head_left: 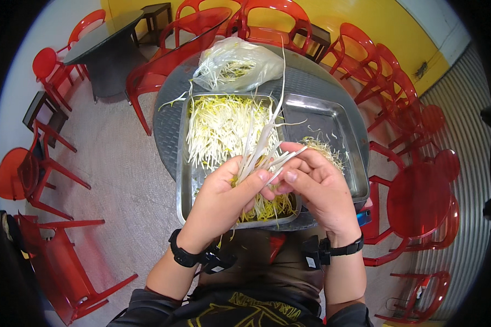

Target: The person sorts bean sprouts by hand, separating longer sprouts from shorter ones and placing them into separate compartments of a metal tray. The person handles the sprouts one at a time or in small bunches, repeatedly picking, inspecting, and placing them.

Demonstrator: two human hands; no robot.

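Observation:
My left hand (235, 192) holds a loose bunch of white bean sprouts (262, 143) above a metal tray (181, 180). Long pale stems stick up out of the bunch, and one thin root reaches far toward the table's back. At the bunch's right side, the thumb and fingers of my right hand (321, 184) close on the sprout ends. Below, the tray carries a thick pile of sprouts (225, 126) with yellow heads, and more lie under my hands. To the right, a second metal tray (311, 108) contains a small heap of thin brownish root ends (325, 151), partly hidden by my right hand.
A clear plastic bag (241, 65) with more sprouts lies behind the trays on the round dark table (167, 131). Red plastic chairs (354, 53) stand around it. Another dark table (106, 45) is at the far left. A ribbed metal shutter (466, 163) borders the right.

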